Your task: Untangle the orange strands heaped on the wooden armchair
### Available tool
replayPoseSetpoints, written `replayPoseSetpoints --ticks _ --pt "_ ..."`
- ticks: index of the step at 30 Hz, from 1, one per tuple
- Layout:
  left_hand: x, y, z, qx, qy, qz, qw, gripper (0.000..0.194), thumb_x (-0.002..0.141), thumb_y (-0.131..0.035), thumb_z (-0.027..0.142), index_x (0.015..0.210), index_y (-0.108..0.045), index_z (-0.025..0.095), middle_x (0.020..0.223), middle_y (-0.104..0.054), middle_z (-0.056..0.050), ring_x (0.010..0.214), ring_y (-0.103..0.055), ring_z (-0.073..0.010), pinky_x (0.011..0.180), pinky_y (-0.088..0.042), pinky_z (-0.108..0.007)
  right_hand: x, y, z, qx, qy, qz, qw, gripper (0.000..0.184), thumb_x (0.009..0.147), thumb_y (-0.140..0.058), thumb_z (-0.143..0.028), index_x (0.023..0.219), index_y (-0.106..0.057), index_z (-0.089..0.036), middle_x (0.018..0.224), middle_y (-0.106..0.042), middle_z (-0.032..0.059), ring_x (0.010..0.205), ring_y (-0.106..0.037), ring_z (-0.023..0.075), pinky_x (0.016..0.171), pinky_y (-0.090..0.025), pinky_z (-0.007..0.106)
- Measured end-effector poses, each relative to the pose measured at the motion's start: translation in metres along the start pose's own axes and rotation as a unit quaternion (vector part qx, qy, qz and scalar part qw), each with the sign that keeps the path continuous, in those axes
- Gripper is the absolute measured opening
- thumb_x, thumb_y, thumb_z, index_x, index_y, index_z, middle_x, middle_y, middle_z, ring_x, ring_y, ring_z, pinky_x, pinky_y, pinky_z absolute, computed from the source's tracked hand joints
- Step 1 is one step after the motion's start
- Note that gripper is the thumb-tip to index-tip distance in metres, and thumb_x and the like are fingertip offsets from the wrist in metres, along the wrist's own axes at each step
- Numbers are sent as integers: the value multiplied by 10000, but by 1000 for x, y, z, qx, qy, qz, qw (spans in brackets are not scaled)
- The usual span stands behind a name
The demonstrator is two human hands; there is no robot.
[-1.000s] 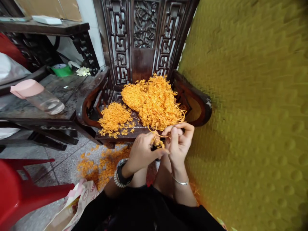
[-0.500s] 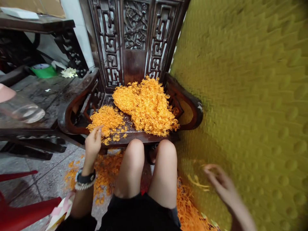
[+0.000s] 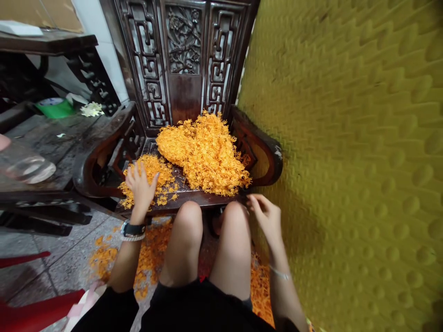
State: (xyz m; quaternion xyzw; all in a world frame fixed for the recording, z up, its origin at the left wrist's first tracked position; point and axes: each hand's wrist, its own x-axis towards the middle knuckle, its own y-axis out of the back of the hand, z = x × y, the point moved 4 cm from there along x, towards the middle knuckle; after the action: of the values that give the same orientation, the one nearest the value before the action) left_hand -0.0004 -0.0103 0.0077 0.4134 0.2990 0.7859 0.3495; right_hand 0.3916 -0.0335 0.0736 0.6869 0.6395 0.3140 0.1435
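Observation:
My left hand (image 3: pixel 141 186) lies over a small heap of orange flower heads (image 3: pixel 152 166) on the left of the carved wooden chair's seat. Its fingers are spread and it holds nothing; the palm faces down on the petals. My right hand (image 3: pixel 268 216) hovers beside my right knee, just off the seat's front right corner. Thumb and forefinger are brought together there, and I see nothing between them. A much larger mound of orange flowers (image 3: pixel 211 157) fills the middle and right of the seat.
Orange petals (image 3: pixel 155 246) litter the tiled floor by my legs, and more orange pieces (image 3: pixel 260 290) lie at right. A dimpled yellow-green panel (image 3: pixel 346 161) stands close on the right. Green tape (image 3: pixel 55 107) and a clear cup (image 3: pixel 29 163) rest on a dark table at left.
My right hand has come up and left from the floor side toward the seat; the orange strands below it are gone from view. My left hand has opened and moved onto the small heap.

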Motion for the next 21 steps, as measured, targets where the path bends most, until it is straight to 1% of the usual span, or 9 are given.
replayPoseSetpoints --ticks 2,4,6,7,9,12,14,18,21 --pt "-6 -10 32 -41 -31 -19 999 579 912 -424 471 1358 -441 102 1469 -354 -188 1404 -189 -340 1133 -162 -524 42 -31 -30 -44 86 -55 994 309 893 -477 -404 901 -669 -162 913 -703 90 812 -636 193 768 -450 285" --pt "-13 -26 69 -95 -77 -54 991 519 916 -416 452 1313 -493 127 1428 -428 -157 1387 -267 -288 1147 -205 -454 77 -67 -46 -151 119 -102 976 289 887 -493 -369 927 -680 -152 910 -704 107 819 -628 207 753 -428 291" --pt "-20 -45 105 -137 -119 -85 980 579 899 -447 450 1373 -420 118 1438 -421 -154 1376 -304 -272 1148 -227 -425 103 -98 -49 -248 90 -123 957 282 869 -524 -353 913 -686 -126 905 -700 148 830 -622 229 732 -412 301" --pt "-22 -55 121 -149 -128 -96 976 639 886 -470 440 1417 -349 105 1457 -393 -163 1381 -300 -275 1148 -229 -426 111 -109 -49 -269 79 -125 952 265 860 -536 -322 879 -690 -107 883 -695 169 823 -619 237 720 -405 304" --pt "-24 -74 146 -163 -121 -117 972 784 848 -528 402 1476 -190 77 1497 -312 -192 1400 -266 -292 1148 -223 -441 122 -121 -47 -279 68 -118 951 243 859 -519 -261 815 -689 -95 841 -687 180 801 -614 234 704 -395 300" --pt "-20 -95 169 -189 -79 -150 967 942 786 -597 339 1502 -35 98 1524 -235 -214 1413 -225 -326 1139 -201 -500 123 -118 -46 -257 90 -83 959 301 908 -404 -249 893 -681 -131 922 -674 133 830 -597 198 724 -390 279" --pt "-14 -103 177 -223 -37 -164 960 953 784 -598 315 1510 -2 157 1521 -254 -199 1392 -279 -329 1126 -204 -531 119 -107 -47 -216 113 -39 969 314 909 -380 -269 911 -674 -156 950 -650 99 849 -580 184 742 -390 271" --pt "-6 -113 182 -243 42 -156 956 846 799 -574 217 1507 -110 249 1501 -329 -145 1342 -372 -312 1119 -197 -547 110 -85 -50 -57 146 38 987 194 787 -500 -249 664 -624 -165 748 -571 41 733 -534 176 713 -384 286" --pt "-7 -117 186 -239 45 -131 961 748 837 -558 265 1490 -193 243 1483 -370 -129 1333 -386 -297 1107 -243 -512 109 -74 -47 76 134 85 984 164 702 -552 -221 548 -513 -181 662 -489 2 693 -481 157 688 -365 278"
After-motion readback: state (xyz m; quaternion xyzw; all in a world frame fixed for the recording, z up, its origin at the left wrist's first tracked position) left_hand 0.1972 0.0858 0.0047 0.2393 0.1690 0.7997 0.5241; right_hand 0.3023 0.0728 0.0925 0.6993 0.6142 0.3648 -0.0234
